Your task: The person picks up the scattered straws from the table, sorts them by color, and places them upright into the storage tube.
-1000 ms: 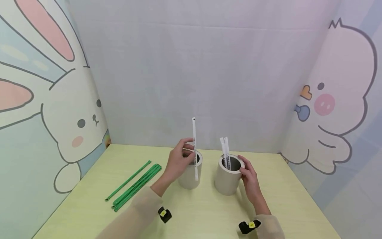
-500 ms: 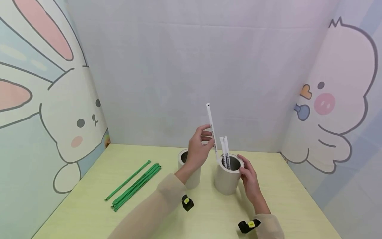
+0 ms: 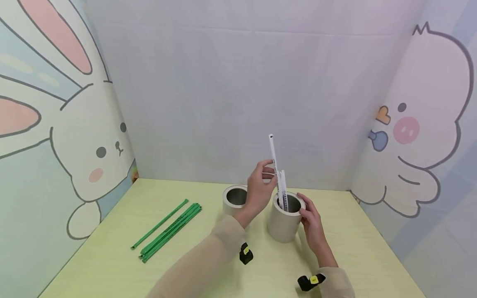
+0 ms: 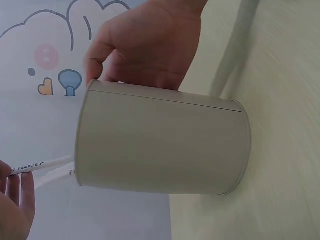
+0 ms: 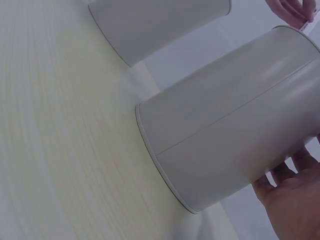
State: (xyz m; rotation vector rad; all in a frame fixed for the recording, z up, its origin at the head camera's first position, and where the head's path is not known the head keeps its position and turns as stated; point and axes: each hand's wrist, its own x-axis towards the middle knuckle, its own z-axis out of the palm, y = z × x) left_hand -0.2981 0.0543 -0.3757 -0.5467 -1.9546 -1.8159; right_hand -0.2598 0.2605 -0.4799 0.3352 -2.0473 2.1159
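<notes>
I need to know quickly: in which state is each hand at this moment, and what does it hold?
Left hand: closed, pinching one white stick.
Right hand: closed around the side of the cup with white sticks, holding it.

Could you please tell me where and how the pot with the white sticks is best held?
I'd take the pot from the right, by its wall near the rim, as the right hand does. It stands upright and its rounded wall suits curled fingers; the white sticks stand towards the left of its opening, beside the left hand, so the right seems freer.
</notes>
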